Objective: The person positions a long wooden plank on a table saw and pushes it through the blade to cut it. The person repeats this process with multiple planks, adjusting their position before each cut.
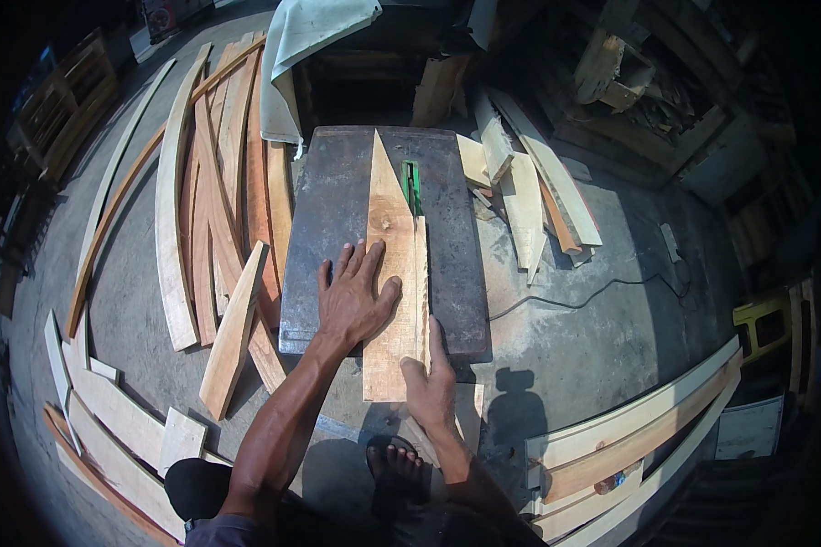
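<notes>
A grey concrete floor (602, 346) spreads beneath everything, partly sunlit and partly shaded. To the left lies a pile of long, pale and reddish-brown wooden planks (257, 201), several crossing one another at a slant. At the lower right, a group of long, pale and brown boards (602, 465) lies roughly side by side. In the middle stands a dark, worn, rectangular metal surface (328, 201). A pale, draped sheet (310, 41) hangs beyond its far left corner, and pale, pointed wooden offcuts (522, 201) lie past its right edge. A thin, dark cable (556, 301) curves across the floor on the right.

The long, light-brown wooden board (401, 260) lies flat on the surface, tapering to a point at its far end; its near end overhangs the surface's near edge. A smaller, wedge-shaped wooden piece (237, 333) lies left of the surface, against the planks.

The left hand (354, 296) rests palm down on the board, fingers spread, its grip loose. The right hand (431, 387) grasps the board's near right edge, thumb on top, index finger along the side; its other fingers are hidden. A narrow, green, slotted insert (412, 187) sits just beside the board's slanted right edge.
</notes>
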A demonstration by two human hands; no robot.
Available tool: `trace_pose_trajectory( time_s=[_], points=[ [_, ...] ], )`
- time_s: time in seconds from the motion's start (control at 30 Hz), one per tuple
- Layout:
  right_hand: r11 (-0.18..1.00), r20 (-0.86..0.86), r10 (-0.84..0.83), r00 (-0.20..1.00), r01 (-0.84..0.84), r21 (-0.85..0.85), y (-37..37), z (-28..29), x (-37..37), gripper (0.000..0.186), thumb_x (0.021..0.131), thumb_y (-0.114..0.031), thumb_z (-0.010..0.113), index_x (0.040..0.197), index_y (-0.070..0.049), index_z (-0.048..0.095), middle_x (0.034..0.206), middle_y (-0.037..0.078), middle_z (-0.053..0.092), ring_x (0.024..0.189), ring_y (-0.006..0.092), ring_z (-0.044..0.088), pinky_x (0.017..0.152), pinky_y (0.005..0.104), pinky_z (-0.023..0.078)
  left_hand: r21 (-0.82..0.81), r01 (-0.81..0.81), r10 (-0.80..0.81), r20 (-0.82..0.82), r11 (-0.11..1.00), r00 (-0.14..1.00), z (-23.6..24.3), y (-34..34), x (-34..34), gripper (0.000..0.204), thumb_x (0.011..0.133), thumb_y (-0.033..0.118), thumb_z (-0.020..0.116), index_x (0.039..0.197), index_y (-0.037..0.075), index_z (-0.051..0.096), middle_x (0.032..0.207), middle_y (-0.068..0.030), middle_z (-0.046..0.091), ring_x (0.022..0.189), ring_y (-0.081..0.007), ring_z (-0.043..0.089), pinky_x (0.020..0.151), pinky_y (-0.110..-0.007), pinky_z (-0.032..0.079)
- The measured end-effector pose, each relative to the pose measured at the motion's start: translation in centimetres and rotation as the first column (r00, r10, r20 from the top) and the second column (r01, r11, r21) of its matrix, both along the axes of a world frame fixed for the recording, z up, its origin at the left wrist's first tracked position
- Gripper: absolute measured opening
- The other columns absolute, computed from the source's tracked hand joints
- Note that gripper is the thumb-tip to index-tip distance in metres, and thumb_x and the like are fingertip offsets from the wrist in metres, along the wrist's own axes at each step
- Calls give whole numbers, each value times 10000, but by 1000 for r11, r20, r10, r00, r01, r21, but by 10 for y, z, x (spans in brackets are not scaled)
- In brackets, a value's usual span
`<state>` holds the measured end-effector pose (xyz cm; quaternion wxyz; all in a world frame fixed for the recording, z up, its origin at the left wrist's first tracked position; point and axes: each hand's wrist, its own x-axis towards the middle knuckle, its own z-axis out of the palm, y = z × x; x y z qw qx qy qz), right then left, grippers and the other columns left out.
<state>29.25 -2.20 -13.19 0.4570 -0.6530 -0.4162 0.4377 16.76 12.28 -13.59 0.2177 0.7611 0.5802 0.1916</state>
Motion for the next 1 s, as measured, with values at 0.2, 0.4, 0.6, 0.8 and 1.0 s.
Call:
trace_pose_trajectory(
  time_s=[0.2, 0.4, 0.6, 0.8, 1.0],
  points=[
    [996, -2, -2, 1000, 3, 88, 4, -28, 4, 734, 990, -99, 561, 1637, -36, 221, 1248, 247, 659, 850, 223, 735, 540, 324, 618, -6, -21, 21, -11, 1000, 1000, 2, 0, 2, 770, 951, 535, 485, 1614, 161, 367, 1653, -179, 365, 1571, -360, 234, 1271, -572, 79],
    [999, -324, -46, 945, 39, -29, -23, -13, -5, 712, 1042, -142, 477, 1667, -95, 136, 1233, 230, 652, 676, 189, 695, 460, 311, 537, -15, -37, 37, -24, 999, 999, 2, -1, 4, 759, 963, 542, 495, 1615, 177, 363, 1660, -166, 358, 1578, -349, 220, 1278, -562, 62],
    [992, -106, -42, 994, 30, -119, -24, 2, -11, 627, 1093, -260, 389, 1667, -138, 169, 1056, 189, 687, 473, 144, 551, 428, 302, 462, -9, -37, 37, -18, 999, 999, 2, 0, 4, 740, 972, 527, 509, 1607, 173, 375, 1657, -171, 363, 1577, -355, 220, 1275, -563, 64],
    [988, -82, -6, 997, -7, -152, -20, 2, -8, 628, 1105, -331, 368, 1656, -110, 165, 994, 206, 682, 563, 196, 624, 486, 327, 509, -23, -39, 38, -9, 999, 999, 4, 1, 5, 760, 944, 511, 495, 1608, 161, 374, 1659, -172, 356, 1577, -356, 217, 1279, -572, 59],
    [987, -55, -11, 998, 2, -163, -18, 4, -9, 628, 1098, -331, 362, 1658, -120, 171, 1038, 236, 675, 581, 208, 626, 491, 338, 506, -16, -32, 32, -30, 999, 999, 4, 0, 5, 731, 967, 489, 456, 1615, 164, 362, 1660, -173, 354, 1576, -360, 219, 1278, -572, 60]
  ],
)
